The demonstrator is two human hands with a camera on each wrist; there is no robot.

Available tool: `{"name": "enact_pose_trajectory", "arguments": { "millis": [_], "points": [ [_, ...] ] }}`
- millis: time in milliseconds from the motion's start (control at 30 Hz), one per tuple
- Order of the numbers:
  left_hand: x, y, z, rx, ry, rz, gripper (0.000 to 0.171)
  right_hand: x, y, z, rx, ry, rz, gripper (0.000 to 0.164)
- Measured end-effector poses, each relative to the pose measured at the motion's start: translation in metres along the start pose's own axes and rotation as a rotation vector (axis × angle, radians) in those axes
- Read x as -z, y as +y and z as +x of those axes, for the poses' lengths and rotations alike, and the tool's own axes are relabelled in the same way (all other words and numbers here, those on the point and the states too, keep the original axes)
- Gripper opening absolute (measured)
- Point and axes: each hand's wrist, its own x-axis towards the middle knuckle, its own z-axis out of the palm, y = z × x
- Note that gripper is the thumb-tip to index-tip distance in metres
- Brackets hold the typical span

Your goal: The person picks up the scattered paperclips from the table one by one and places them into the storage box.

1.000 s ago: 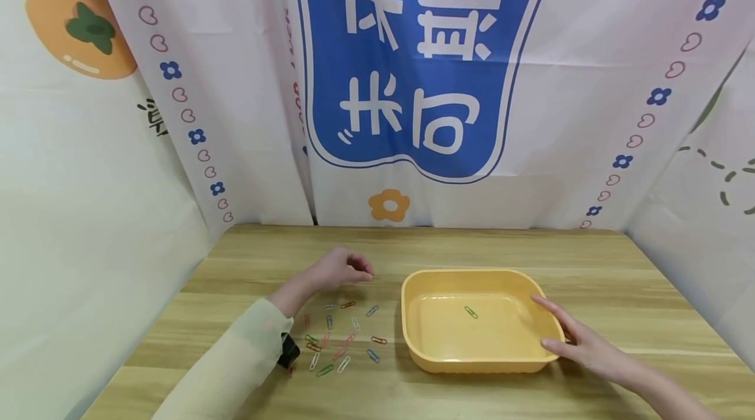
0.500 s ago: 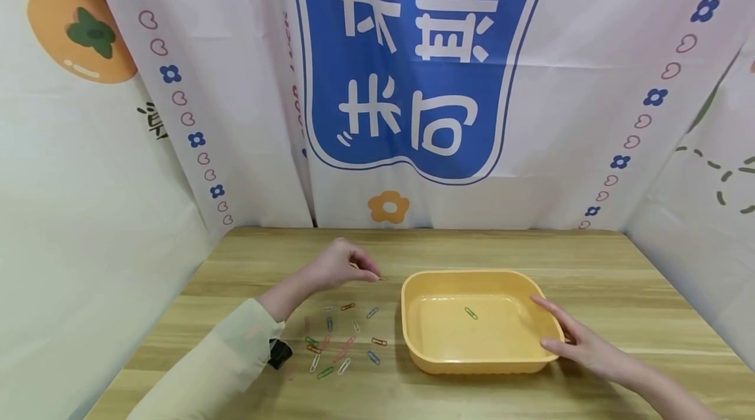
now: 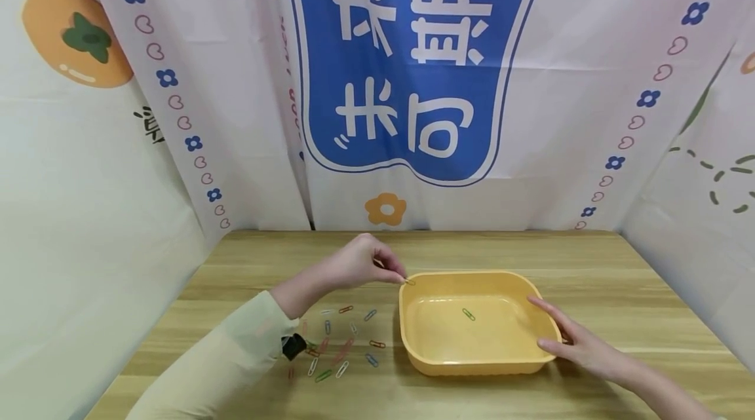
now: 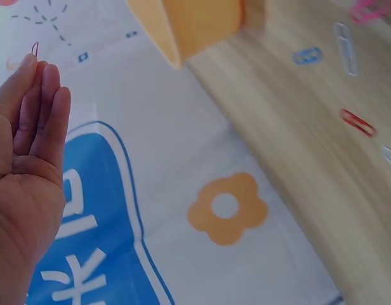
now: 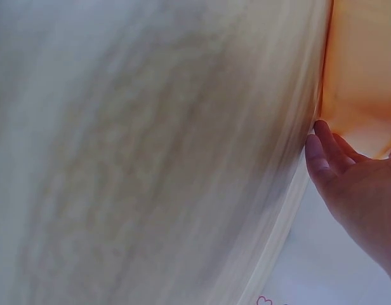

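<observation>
My left hand [image 3: 367,264] pinches a paper clip [image 4: 35,49] between thumb and fingertips, at the far left corner of a yellow plastic basin [image 3: 479,367]. In the left wrist view the clip looks thin and reddish, sticking out past the fingertips. One green paper clip [image 3: 468,314] lies on the basin's floor. At the basin's right side, my right hand [image 3: 580,344] holds the rim; the right wrist view has its fingers [image 5: 319,162] against the outside of the basin.
Left of the basin, several loose paper clips in red, blue, white, green and pink lie scattered on the wooden table [image 3: 248,256], among them a blue clip [image 3: 371,360]. A printed cloth [image 3: 448,207] hangs behind the table's back edge.
My left hand has moved right and slightly up with the pinched clip, from above the table to the basin's rim. The right hand stays on the basin.
</observation>
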Motion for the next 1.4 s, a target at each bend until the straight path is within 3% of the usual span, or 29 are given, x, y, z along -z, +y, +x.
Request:
{"name": "enact_pose_trajectory", "arguments": {
  "millis": [233,767,967,1100,1267,1400],
  "points": [
    [-0.014,0.009,0.023,-0.002,-0.027,-0.025,0.005,0.0,0.002,0.0,0.016,-0.004,0.022,0.064],
    [-0.067,-0.002,0.067,0.025,-0.1,0.018,0.004,0.001,0.002,-0.001,0.01,-0.004,0.01,0.064],
    [-0.082,-0.005,0.077,0.059,-0.146,-0.007,0.005,0.0,0.0,-0.001,0.001,0.007,-0.017,0.065],
    [-0.09,-0.005,0.081,0.057,-0.186,0.028,0.004,0.001,-0.001,0.0,0.006,0.005,-0.025,0.065],
    [-0.098,-0.006,0.084,0.027,-0.246,0.099,0.002,0.0,-0.001,0.0,0.009,0.001,-0.022,0.065],
    [-0.095,-0.008,0.084,-0.007,-0.26,0.121,0.005,0.0,-0.001,-0.001,0.005,0.003,-0.016,0.064]
  ]
}}
